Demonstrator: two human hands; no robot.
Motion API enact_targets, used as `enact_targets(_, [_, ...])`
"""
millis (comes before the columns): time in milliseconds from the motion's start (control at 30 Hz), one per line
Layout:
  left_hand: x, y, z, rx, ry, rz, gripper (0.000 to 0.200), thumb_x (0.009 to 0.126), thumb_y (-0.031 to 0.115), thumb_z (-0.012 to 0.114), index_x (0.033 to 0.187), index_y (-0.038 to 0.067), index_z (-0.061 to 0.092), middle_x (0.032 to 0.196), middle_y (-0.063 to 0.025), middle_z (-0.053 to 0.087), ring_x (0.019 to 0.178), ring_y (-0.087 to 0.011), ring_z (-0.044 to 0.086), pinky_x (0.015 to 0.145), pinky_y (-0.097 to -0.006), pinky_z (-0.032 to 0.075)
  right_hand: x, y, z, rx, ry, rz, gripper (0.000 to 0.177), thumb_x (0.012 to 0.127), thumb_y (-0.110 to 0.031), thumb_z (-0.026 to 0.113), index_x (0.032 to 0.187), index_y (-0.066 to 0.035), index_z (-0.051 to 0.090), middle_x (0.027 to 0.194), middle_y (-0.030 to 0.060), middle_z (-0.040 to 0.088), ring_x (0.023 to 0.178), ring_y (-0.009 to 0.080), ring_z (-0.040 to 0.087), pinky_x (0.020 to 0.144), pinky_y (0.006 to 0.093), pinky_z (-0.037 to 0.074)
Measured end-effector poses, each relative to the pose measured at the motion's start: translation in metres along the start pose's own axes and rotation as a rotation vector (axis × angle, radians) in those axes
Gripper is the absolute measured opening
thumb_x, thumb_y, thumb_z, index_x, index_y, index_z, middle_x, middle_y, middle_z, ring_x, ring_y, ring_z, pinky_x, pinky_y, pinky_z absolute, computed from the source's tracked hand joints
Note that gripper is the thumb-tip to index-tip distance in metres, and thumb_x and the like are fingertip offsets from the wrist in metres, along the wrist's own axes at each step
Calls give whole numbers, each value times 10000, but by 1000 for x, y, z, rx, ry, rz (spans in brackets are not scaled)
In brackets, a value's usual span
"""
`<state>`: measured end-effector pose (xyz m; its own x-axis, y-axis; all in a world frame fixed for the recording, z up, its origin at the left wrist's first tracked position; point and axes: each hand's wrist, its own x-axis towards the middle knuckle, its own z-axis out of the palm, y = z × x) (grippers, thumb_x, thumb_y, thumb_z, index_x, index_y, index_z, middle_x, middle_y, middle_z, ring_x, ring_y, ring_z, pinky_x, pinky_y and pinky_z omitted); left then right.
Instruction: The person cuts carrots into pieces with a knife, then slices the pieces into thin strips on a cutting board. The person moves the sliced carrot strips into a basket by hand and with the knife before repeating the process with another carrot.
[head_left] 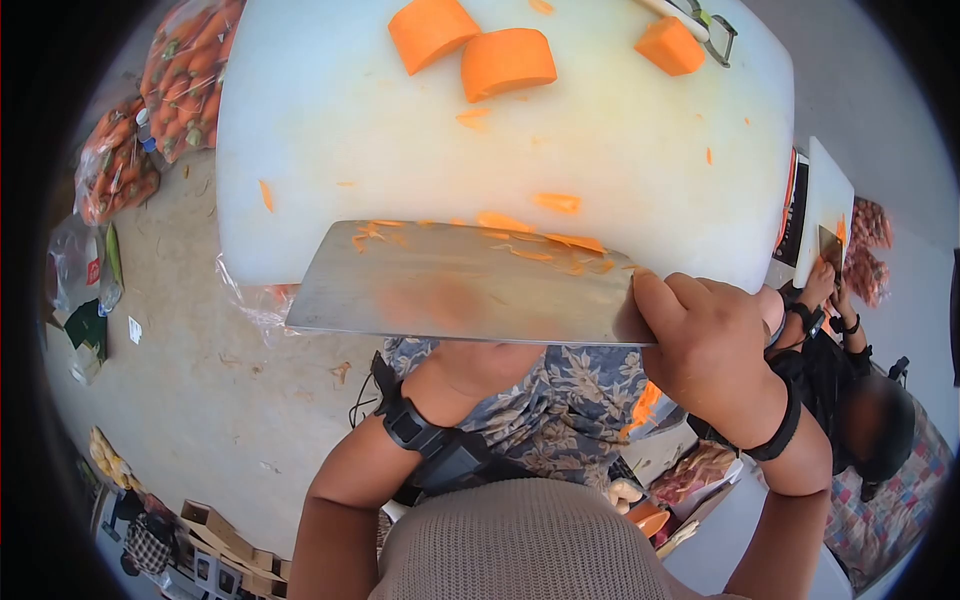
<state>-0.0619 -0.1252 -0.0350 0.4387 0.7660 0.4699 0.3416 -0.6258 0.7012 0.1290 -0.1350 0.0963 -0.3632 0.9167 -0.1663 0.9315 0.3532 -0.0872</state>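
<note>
My right hand is closed around the handle end of a wide cleaver, at the near edge of a white cutting board. The blade lies broadside across my view, with thin orange shreds stuck along its far edge. Behind the blade is my left hand; only its back and wrist show, and its fingers are hidden. Orange carrot slivers lie just beyond the blade. Farther up the board are two thick carrot chunks, with a smaller carrot piece beside a peeler.
Bags of whole carrots lie on the floor at the left. To the right, another person works with a knife at a second board. Orange shreds show below my right hand, and cardboard boxes stand at lower left.
</note>
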Motion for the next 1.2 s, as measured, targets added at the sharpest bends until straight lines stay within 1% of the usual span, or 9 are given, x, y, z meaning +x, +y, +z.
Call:
enact_targets(233, [12, -2, -7, -47, -3, 35, 225, 721, 40, 731, 945, 59, 728, 1020, -79, 691, 977, -285, 639, 859, -418, 512, -2, -1, 6, 10, 48, 7, 214, 735, -134, 676, 739, -86, 467, 591, 28, 444, 485, 176, 544, 431, 314, 425])
enact_targets(300, [17, -1, -7, 46, 68, 150, 242, 654, 11, 715, 892, 55, 738, 989, -67, 694, 952, -260, 646, 832, -391, 525, -2, -3, 7, 23, 57, 21, 212, 743, -133, 674, 742, -86, 467, 592, 31, 451, 487, 181, 547, 433, 317, 427])
enact_targets(400, [23, 3, -5, 70, 84, 143, 274, 614, 6, 701, 878, 61, 744, 979, -54, 691, 920, -242, 648, 816, -367, 532, 3, -5, 6, 73, 63, 60, 200, 760, -129, 667, 746, -83, 473, 599, 40, 477, 495, 194, 558, 440, 325, 436])
enact_targets(500, [24, -2, -1, 73, 100, 104, 283, 681, -5, 742, 962, 33, 743, 984, -66, 686, 909, -291, 645, 849, -410, 487, 11, -5, 3, 57, 37, 85, 181, 770, -122, 661, 754, -83, 484, 602, 46, 503, 505, 208, 570, 449, 330, 446])
enact_targets(733, [31, -3, -8, 70, 72, 80, 277, 685, 32, 764, 961, 45, 740, 997, -71, 685, 926, -299, 643, 843, -415, 487, 21, -2, 1, 91, 13, 58, 166, 766, -138, 659, 773, -86, 502, 606, 53, 528, 527, 225, 595, 462, 339, 463])
enact_targets(833, [33, -1, -6, 82, 98, 56, 280, 631, 14, 708, 902, 75, 749, 998, -48, 688, 939, -255, 647, 846, -397, 520, 20, -3, 1, 69, -21, 61, 157, 764, -136, 653, 783, -82, 506, 613, 57, 539, 525, 227, 598, 462, 344, 468])
enact_targets(1033, [27, 0, -4, 120, 118, 46, 257, 697, 14, 712, 946, 73, 740, 1020, -62, 692, 950, -287, 648, 861, -423, 508, 29, -10, 12, 100, 58, 36, 143, 756, -118, 640, 793, -79, 507, 617, 62, 545, 519, 227, 603, 458, 340, 474])
enact_targets(1100, [26, -3, -3, 102, 102, 3, 261, 704, 88, 758, 963, 68, 732, 1013, -97, 689, 933, -319, 643, 868, -455, 472, 32, -11, 12, 81, 68, 9, 141, 757, -117, 638, 792, -79, 507, 617, 63, 546, 519, 226, 605, 459, 338, 476])
enact_targets(1200, [30, 0, -9, 87, 105, 26, 220, 715, 53, 736, 934, 77, 734, 1039, -72, 695, 952, -287, 648, 844, -416, 500, 29, -9, 11, 68, 76, -11, 142, 748, -113, 638, 783, -74, 506, 619, 65, 549, 528, 223, 609, 466, 334, 480])
